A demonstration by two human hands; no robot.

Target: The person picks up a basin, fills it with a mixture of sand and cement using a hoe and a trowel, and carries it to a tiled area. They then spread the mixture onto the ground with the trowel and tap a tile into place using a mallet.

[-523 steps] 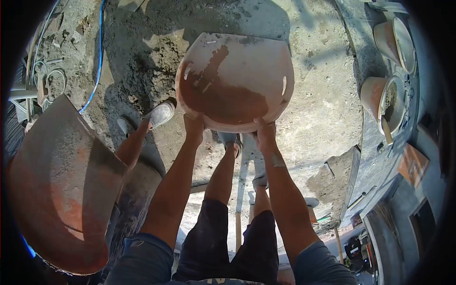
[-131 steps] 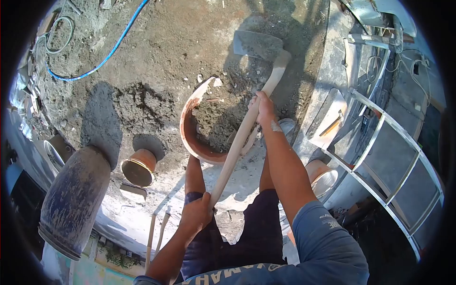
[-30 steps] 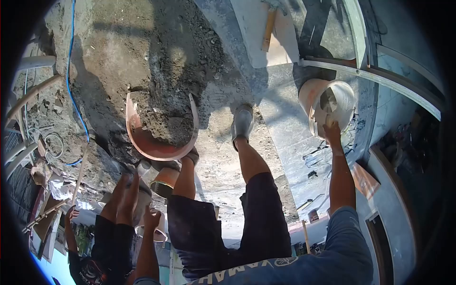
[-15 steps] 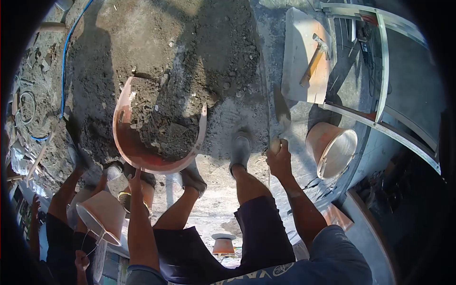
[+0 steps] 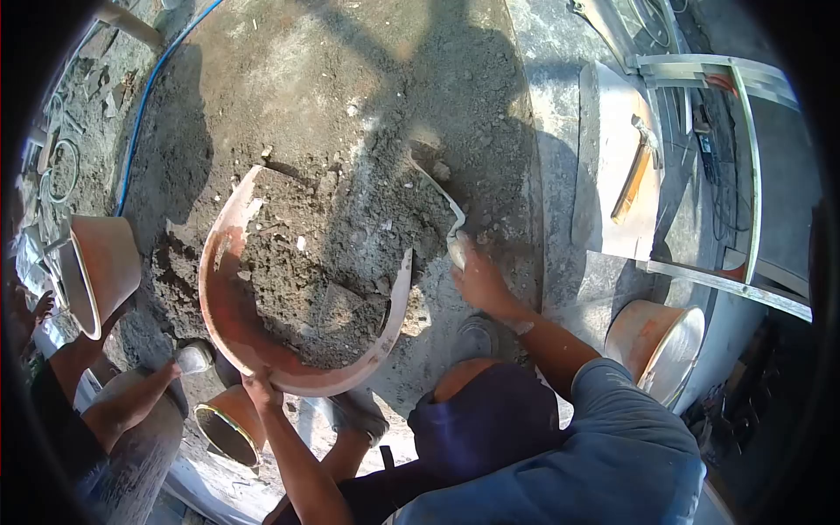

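My left hand (image 5: 261,390) is closed on the near rim of a reddish tub (image 5: 306,382). The far wall of this tub is broken away, leaving a curved, open shape. Grey, crumbly earth or mortar (image 5: 315,262) lies in it and spreads past its open side. In my right hand (image 5: 479,278) is a trowel (image 5: 442,190), the fingers wrapped round its pale handle. Its blade reaches into the loose heap just beyond the tub's right end and is partly hidden there.
A hammer (image 5: 640,171) rests on a pale slab (image 5: 612,122) at right, beside a metal frame (image 5: 748,166). One bucket (image 5: 652,346) stands at lower right, another (image 5: 238,424) near my left forearm. At left, a co-worker's arm reaches by a tilted bucket (image 5: 109,267). A blue hose (image 5: 144,122) runs behind.
My right hand has swung the trowel left and forward, from beside my foot into the heap. I lean lower. My left hand stays on the rim. The co-worker's bucket has moved up and left.
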